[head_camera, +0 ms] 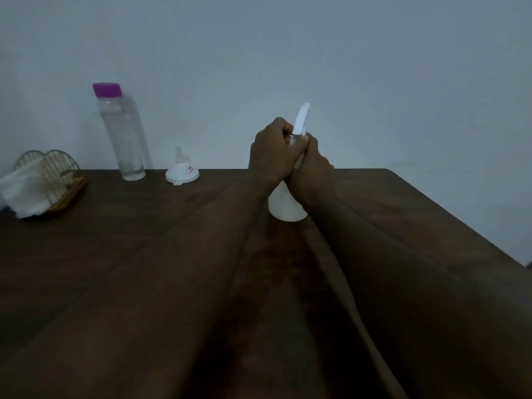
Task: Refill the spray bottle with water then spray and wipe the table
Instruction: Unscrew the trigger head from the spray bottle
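Observation:
A white spray bottle (285, 207) stands upright on the dark wooden table (144, 254), right of centre near the far edge. Both hands are wrapped around its upper part. My left hand (273, 151) grips the white spray head at the neck, and the trigger sticks up above the fingers. My right hand (312, 165) holds the bottle's neck just below. A tall clear water bottle (122, 133) with a purple cap stands at the far left. Next to it a white funnel (182, 168) rests upside down. A white cloth (24, 191) lies in a holder at the left edge.
The wire and wood holder (62, 180) carrying the cloth stands at the table's far left. A plain grey wall runs right behind the table. The table's right edge slants toward me from the far right corner (385, 169).

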### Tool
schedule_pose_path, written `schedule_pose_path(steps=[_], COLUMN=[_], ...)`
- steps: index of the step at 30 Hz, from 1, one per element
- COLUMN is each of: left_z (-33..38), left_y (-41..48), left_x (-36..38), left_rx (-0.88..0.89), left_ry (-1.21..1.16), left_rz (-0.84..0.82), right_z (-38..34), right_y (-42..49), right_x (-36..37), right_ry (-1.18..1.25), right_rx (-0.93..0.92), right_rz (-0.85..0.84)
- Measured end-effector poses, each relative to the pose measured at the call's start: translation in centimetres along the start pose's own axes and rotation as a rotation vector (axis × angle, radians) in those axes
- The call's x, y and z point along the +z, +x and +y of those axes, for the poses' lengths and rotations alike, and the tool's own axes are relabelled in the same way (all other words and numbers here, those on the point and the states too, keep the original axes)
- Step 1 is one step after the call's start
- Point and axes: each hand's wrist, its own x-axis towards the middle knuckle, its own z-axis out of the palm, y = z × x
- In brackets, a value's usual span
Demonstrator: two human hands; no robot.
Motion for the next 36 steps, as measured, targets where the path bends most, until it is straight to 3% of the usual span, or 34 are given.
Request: schedule_pose_path(steps=[6,15,18,23,25,28,36], left_z=[1.1,1.5,1.1,-0.1,-0.1,-0.1,-0.8], left_y=[-6.0,-12.5,-13.7,-14.8,-15.2,-14.7,-14.9], left_x=[-5.1,-8.7,-8.4,-6.9,-6.4,-5.8,-4.7], left_rx=[0.009,0.028,0.008,0.053,-0.051,-0.189,-0.08], left_ry=[-0.061,-0.158,-0.252,-0.1,-0.121,-0.21,-0.115], left_rz=[-0.034,-0.026,-0.01,-0.007,-0.027,0.009,0.013], right_z=[-2.2,-4.9,-5.4,-5.8,-5.5,-4.8,-2.9], right_y=[-6.7,-11.2,-11.6,-11.9,-11.9,-11.2,-10.3], right_x=[-2.7,-4.9,-5.3,-5.1,-4.8,-4.6,-4.9], right_ry=[0.509,0.775,0.856,0.714,0.679,0.712,0.903], right_rx=[-0.04,0.02,0.067,-0.011,-0.024,-0.008,0.004], right_rz=[-0.153,-0.339,-0.306,-0.124,-0.105,-0.141,-0.303])
